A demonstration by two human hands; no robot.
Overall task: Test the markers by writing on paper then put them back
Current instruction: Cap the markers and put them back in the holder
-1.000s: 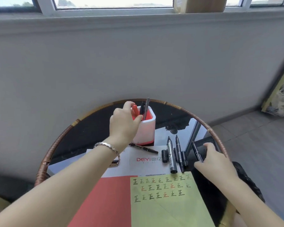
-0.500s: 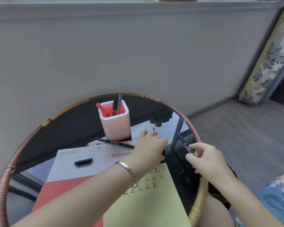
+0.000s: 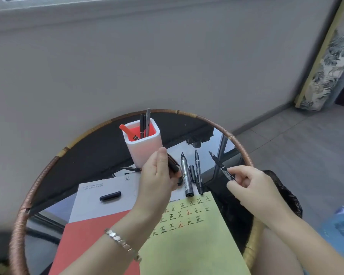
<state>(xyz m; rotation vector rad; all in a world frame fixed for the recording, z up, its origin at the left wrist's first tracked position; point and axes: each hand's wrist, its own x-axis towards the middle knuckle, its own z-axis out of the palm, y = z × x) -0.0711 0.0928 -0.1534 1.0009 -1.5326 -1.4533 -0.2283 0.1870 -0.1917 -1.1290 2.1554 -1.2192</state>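
My right hand (image 3: 246, 185) pinches an uncapped thin black marker (image 3: 219, 165), its tip pointing up and away over the table's right side. My left hand (image 3: 157, 175) grips a black marker cap (image 3: 173, 165) just in front of the white pen holder (image 3: 142, 143), which holds a red marker (image 3: 127, 132) and two dark pens. A silver-barrelled marker (image 3: 186, 175) and a thin black marker (image 3: 198, 173) lie side by side between my hands, with a loose cap (image 3: 192, 171) between them. The yellow-green paper (image 3: 189, 235) bears rows of written characters.
A round glass table with a woven rim (image 3: 240, 147) carries a red sheet (image 3: 87, 235), a white printed sheet (image 3: 99, 203), another black cap (image 3: 110, 196) and a dark pen (image 3: 130, 168) beside the holder. A black bag (image 3: 282, 197) sits at the right, against a grey wall behind.
My left hand left the holder, where a red marker now stands, came down to the markers by the paper and lifted a black cap. My right hand raised its black marker.
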